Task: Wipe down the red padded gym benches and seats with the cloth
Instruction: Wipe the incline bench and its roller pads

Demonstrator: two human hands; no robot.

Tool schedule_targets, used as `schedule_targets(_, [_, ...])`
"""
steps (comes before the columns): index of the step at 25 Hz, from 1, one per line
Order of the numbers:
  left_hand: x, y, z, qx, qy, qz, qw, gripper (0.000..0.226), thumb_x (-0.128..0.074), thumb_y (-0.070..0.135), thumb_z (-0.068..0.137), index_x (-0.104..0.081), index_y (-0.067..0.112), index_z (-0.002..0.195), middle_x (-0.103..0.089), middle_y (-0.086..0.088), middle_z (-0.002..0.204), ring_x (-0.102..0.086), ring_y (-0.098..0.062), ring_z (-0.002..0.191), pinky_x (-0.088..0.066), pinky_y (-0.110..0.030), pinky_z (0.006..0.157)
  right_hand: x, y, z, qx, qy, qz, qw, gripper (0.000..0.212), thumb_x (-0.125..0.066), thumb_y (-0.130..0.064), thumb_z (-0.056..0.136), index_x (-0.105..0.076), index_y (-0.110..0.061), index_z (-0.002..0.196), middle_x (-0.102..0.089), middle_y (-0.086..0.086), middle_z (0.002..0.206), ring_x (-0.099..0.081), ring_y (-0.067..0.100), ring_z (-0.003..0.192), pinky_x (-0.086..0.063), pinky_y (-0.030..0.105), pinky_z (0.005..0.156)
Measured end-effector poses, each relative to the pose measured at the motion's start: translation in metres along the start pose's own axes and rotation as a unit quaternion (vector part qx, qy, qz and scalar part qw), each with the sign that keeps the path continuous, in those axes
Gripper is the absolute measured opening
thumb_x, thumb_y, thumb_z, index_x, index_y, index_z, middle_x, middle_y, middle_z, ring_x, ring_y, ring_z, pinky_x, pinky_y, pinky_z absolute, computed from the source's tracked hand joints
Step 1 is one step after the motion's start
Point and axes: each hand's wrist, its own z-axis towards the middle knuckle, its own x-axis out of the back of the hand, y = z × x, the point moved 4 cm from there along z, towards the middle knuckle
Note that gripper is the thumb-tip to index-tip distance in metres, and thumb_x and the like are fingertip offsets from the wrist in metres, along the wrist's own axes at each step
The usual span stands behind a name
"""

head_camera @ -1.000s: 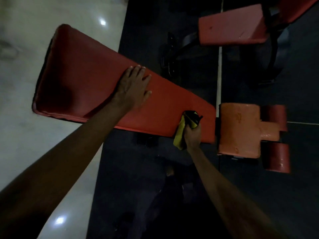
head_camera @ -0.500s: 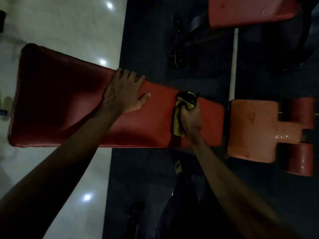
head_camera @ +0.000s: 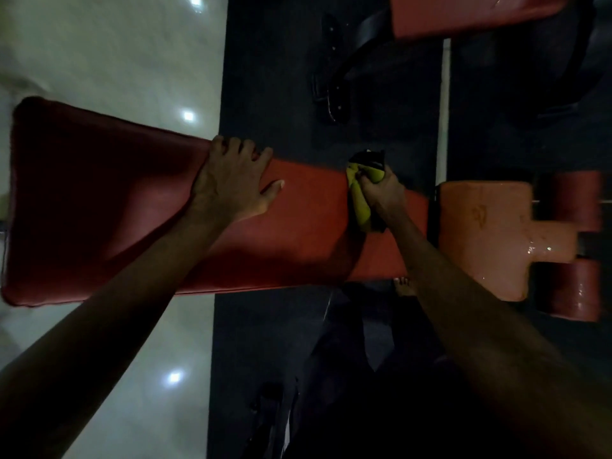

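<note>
A long red padded bench [head_camera: 99,210] runs across the view from left to centre. My left hand [head_camera: 231,180] lies flat on its top near the far edge, fingers spread. My right hand [head_camera: 382,190] grips a bunched yellow and black cloth [head_camera: 359,200] and presses it on the bench's right end by the far edge. Just right of the bench sits a lighter red seat pad [head_camera: 486,233], glistening wet, with two red roller pads [head_camera: 576,289] beyond it.
Another red padded bench [head_camera: 463,14] on a black frame [head_camera: 334,77] stands at the top right. Dark rubber flooring [head_camera: 275,61] lies under the equipment, glossy pale tiles [head_camera: 116,61] to the left. My bare foot [head_camera: 402,286] shows below the bench.
My right hand has swept the cloth from the bench's near edge across to its far edge. My left hand has stayed pressed on the bench top.
</note>
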Motion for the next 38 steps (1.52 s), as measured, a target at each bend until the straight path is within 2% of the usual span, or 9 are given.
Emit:
schedule_targets(4, [-0.002,0.004,0.002,-0.005,0.011,-0.006,1.0,0.065,-0.036,0.061,0.095,-0.051,0.011,0.133,-0.059,-0.022,0.119,-0.054,-0.038,0.107,-0.035,-0.051,0.1,-0.02,-0.049,-0.012,0.098,-0.055,-0.005,0.994,0.053,-0.066,-0.04,0.082,-0.059,-0.031,0.134,-0.068,0.006,0.126,-0.062,0.028,0.116,-0.047,0.03,0.089])
schedule_targets(7, [-0.007,0.006,0.003,-0.021,0.006,-0.014,1.0,0.061,-0.035,0.058,0.095,-0.053,0.009,0.126,-0.061,-0.022,0.114,-0.056,-0.037,0.103,-0.038,-0.048,0.095,-0.033,-0.057,-0.03,0.139,-0.014,0.007,0.99,0.053,-0.067,-0.041,0.079,-0.063,-0.029,0.13,-0.071,0.003,0.12,-0.065,0.023,0.112,-0.044,0.023,0.081])
schedule_targets(13, [-0.018,0.05,0.04,-0.15,-0.045,-0.068,0.985,0.056,-0.038,0.055,0.098,-0.055,0.006,0.12,-0.063,-0.024,0.114,-0.059,-0.039,0.104,-0.041,-0.044,0.087,-0.03,0.034,-0.066,-0.078,0.137,0.145,0.977,0.062,-0.065,-0.043,0.083,-0.054,-0.014,0.136,-0.066,0.009,0.126,-0.062,0.028,0.116,-0.043,0.023,0.088])
schedule_targets(15, [-0.021,0.058,0.047,-0.164,-0.046,-0.07,0.983,0.057,-0.037,0.054,0.099,-0.055,0.005,0.121,-0.063,-0.025,0.114,-0.059,-0.04,0.105,-0.042,-0.044,0.086,-0.044,0.044,-0.11,-0.088,0.152,0.183,0.967,0.059,-0.064,-0.035,0.089,-0.049,-0.017,0.143,-0.064,0.002,0.127,-0.06,0.02,0.117,-0.042,0.024,0.096])
schedule_targets(20, [-0.024,0.056,0.051,-0.165,-0.025,-0.059,0.984,0.066,-0.035,0.06,0.099,-0.051,0.004,0.131,-0.06,-0.028,0.121,-0.057,-0.043,0.111,-0.042,-0.046,0.09,-0.082,0.064,-0.192,-0.068,0.152,0.169,0.972,0.06,-0.06,-0.02,0.092,-0.04,-0.015,0.148,-0.066,0.011,0.124,-0.064,0.026,0.105,-0.045,0.028,0.083])
schedule_targets(26, [-0.02,0.057,0.05,-0.183,-0.019,-0.054,0.982,0.067,-0.035,0.059,0.099,-0.053,0.0,0.123,-0.061,-0.029,0.118,-0.058,-0.043,0.108,-0.043,-0.047,0.088,-0.043,0.121,-0.136,-0.278,0.156,0.201,0.926,0.067,-0.062,-0.039,0.093,-0.038,-0.012,0.15,-0.057,0.015,0.137,-0.057,0.035,0.123,-0.045,0.036,0.097])
schedule_targets(30, [-0.026,0.065,0.055,-0.207,-0.027,-0.054,0.977,0.062,-0.034,0.053,0.102,-0.047,0.004,0.138,-0.058,-0.027,0.126,-0.055,-0.043,0.114,-0.042,-0.049,0.092,-0.058,0.101,-0.158,-0.24,0.102,0.24,0.935,0.072,-0.064,-0.045,0.084,-0.041,-0.021,0.147,-0.06,0.002,0.131,-0.058,0.023,0.118,-0.045,0.03,0.1])
schedule_targets(33, [-0.029,0.069,0.058,-0.22,-0.03,-0.049,0.974,0.061,-0.031,0.05,0.104,-0.037,0.01,0.15,-0.057,-0.028,0.129,-0.054,-0.043,0.116,-0.042,-0.049,0.093,-0.071,0.092,-0.171,-0.21,0.125,0.21,0.947,0.057,-0.059,-0.024,0.094,-0.04,-0.017,0.148,-0.06,0.002,0.127,-0.055,0.02,0.117,-0.034,0.016,0.09])
schedule_targets(38, [-0.03,0.069,0.061,-0.21,-0.033,-0.044,0.976,0.067,-0.028,0.055,0.103,-0.035,0.011,0.152,-0.055,-0.027,0.133,-0.054,-0.042,0.118,-0.042,-0.049,0.094,-0.032,0.12,-0.117,-0.316,0.194,0.275,0.887,0.063,-0.06,-0.023,0.091,-0.034,-0.014,0.148,-0.056,0.016,0.135,-0.056,0.035,0.122,-0.044,0.034,0.092])
